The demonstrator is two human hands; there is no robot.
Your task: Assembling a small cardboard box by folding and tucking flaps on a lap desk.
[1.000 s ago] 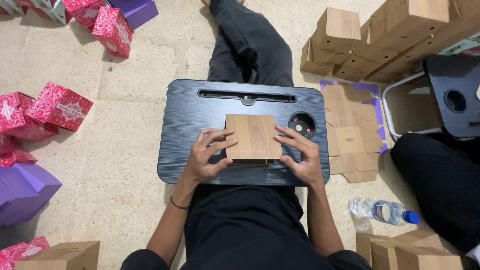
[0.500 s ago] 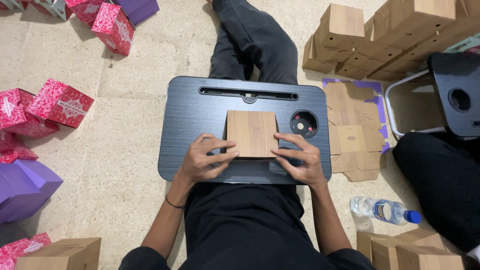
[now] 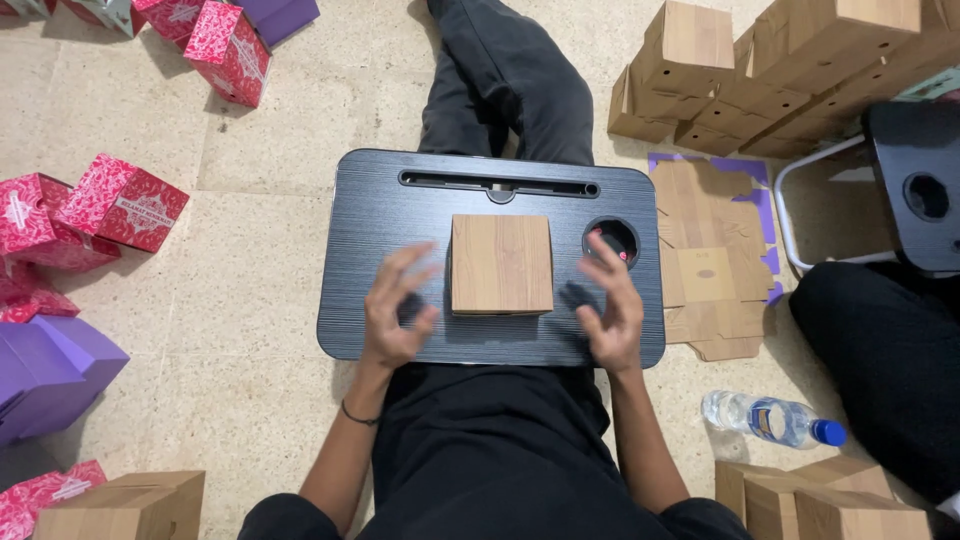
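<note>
1. Square wood-grain brown cardboard box (image 3: pixel 501 264), closed, sits flat near the middle of the dark grey ridged lap counter (image 3: pixel 400 210) across the seated person's legs.
2. Left hand (image 3: pixel 396 312) hovers just left of the box, fingers spread and loose, holding nothing, slightly blurred. Not touching the box, as far as I can tell.
3. Right hand (image 3: pixel 607 305) mirrors it on the right side, fingers open, apart from the box. Both hands flank it, so the box stands on its own.
4. Round cup hole (image 3: pixel 612 240) in the counter, right of the box, shows something pink inside.
5. Flat unfolded brown cardboard blanks (image 3: pixel 706 260) lie on the floor beside the counter, within right-hand reach.
6. Folded brown boxes (image 3: pixel 780 70) stacked beyond them; pink patterned boxes (image 3: pixel 120 205) and purple boxes (image 3: pixel 45 375) on the left.
7. Clear plastic water bottle (image 3: pixel 770 418) lies near the right elbow.
</note>
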